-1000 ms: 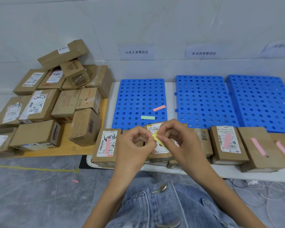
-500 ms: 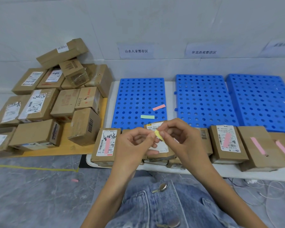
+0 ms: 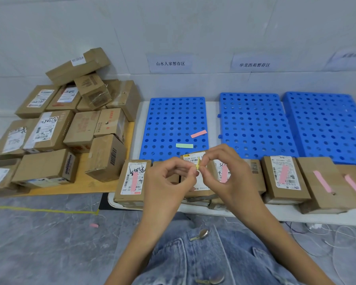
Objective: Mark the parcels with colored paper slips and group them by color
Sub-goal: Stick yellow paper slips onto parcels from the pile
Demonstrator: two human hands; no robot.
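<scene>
Both hands meet over the front row of parcels and pinch a small yellow paper slip [image 3: 197, 166] between fingertips. My left hand [image 3: 169, 182] holds it from the left, my right hand [image 3: 226, 175] from the right. Under them lies a cardboard parcel [image 3: 195, 159] with a white label, partly hidden. Parcels with pink slips sit in the same row: one at the left [image 3: 133, 181], one at the right [image 3: 284, 177] and two plain brown ones [image 3: 322, 183] further right. A loose pink slip [image 3: 198, 133] and a green slip [image 3: 184, 146] lie on the left blue pallet [image 3: 173, 120].
A heap of unmarked cardboard parcels [image 3: 66, 128] covers a yellow board at the left. Two more blue perforated pallets [image 3: 253, 124] [image 3: 327, 124] lie on the white platform against the wall. A pink slip [image 3: 94, 225] lies on the grey floor. Cables trail at lower right.
The yellow slip has turned more upright and looks narrower between my fingertips. Both hands stay over the same parcel, shifted only slightly.
</scene>
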